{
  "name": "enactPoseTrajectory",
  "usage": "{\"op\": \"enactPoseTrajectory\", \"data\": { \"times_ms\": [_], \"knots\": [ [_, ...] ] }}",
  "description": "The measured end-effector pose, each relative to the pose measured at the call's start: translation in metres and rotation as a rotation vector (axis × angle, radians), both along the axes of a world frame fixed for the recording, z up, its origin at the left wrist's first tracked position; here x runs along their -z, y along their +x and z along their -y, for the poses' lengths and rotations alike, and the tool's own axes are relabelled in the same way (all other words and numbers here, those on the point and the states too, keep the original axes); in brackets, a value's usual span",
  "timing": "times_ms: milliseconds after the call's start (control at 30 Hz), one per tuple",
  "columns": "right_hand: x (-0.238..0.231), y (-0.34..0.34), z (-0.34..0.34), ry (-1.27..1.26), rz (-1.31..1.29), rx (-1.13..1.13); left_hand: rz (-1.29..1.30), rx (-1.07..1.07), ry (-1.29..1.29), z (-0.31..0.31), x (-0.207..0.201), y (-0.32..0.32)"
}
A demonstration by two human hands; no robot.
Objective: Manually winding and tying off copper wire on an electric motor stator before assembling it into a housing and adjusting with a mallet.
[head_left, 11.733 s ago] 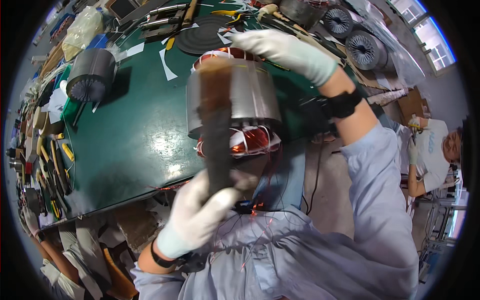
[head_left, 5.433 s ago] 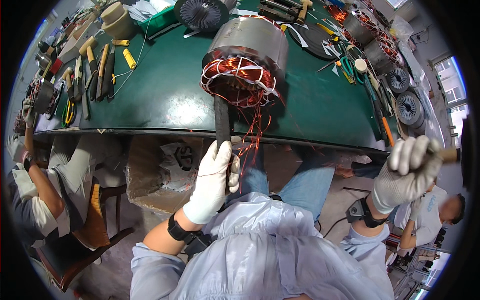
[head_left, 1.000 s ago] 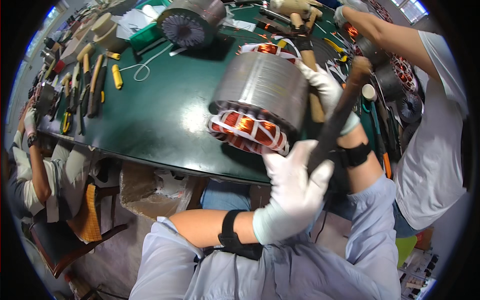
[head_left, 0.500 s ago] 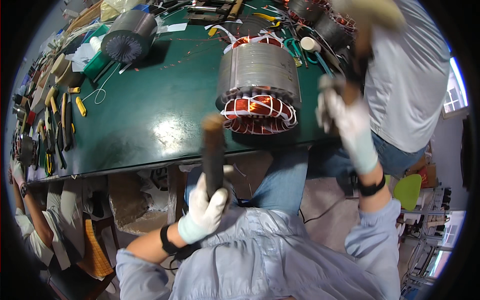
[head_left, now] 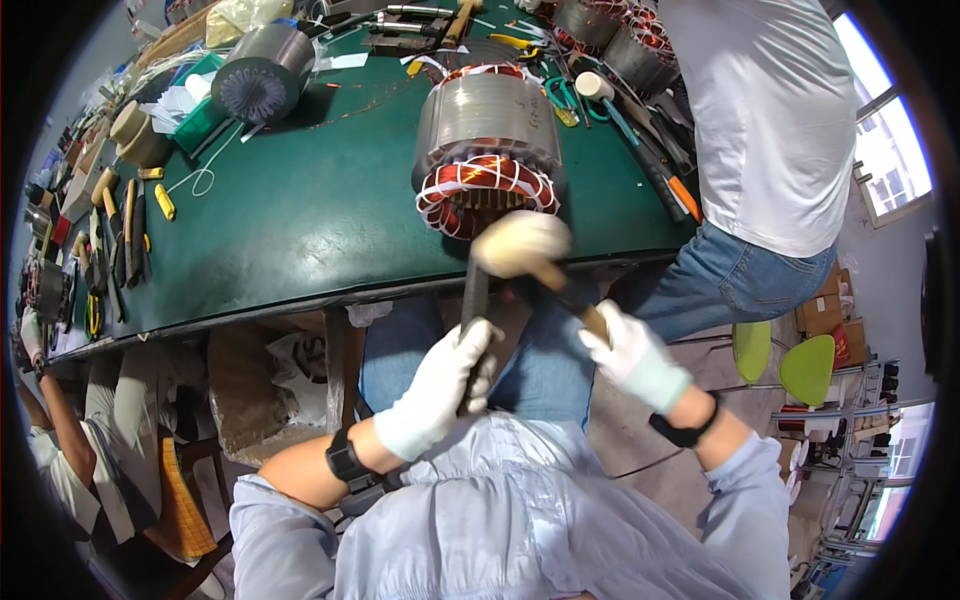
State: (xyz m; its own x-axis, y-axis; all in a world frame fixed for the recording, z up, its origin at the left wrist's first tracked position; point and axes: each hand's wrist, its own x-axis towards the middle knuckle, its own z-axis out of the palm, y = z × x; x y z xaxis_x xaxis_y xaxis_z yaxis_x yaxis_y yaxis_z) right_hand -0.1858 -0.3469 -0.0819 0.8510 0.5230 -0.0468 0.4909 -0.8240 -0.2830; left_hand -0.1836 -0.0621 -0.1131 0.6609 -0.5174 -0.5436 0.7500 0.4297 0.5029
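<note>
A motor stator with a grey laminated core lies on its side near the table's front edge. Its red-brown copper winding, laced with white cord, faces me. Gloved in white, my left hand is wrapped round a dark bar pointing up toward the winding. My right hand, also gloved, grips the handle of a mallet with a cream head, slightly smeared by motion. The head overlaps the bar's upper end and the winding's lower edge; whether they touch, I cannot tell.
Another stator core and a green bin stand at the back left. Pliers and hammers lie along the left edge. A white-headed mallet and an orange-handled tool lie at right. A person in a white shirt stands close by.
The mallet has come down from the upper right to the bar's upper end. My left hand and bar have shifted slightly right. The person at right has straightened slightly away.
</note>
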Motion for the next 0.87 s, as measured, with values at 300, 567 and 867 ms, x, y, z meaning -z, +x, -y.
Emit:
{"op": "enactPoseTrajectory", "data": {
  "times_ms": [300,567,867],
  "knots": [
    [0.025,-0.015,-0.02,1.363,-0.601,0.958,0.186,-0.022,0.197,-0.013,0.003,-0.01],
    [-0.091,0.0,-0.007,1.331,-0.102,0.423,0.179,-0.126,0.181,-0.026,0.009,-0.007],
    [0.017,0.052,-0.04,0.004,0.344,-0.306,-0.014,-0.165,-0.056,-0.049,0.004,-0.006]
  ]
}}
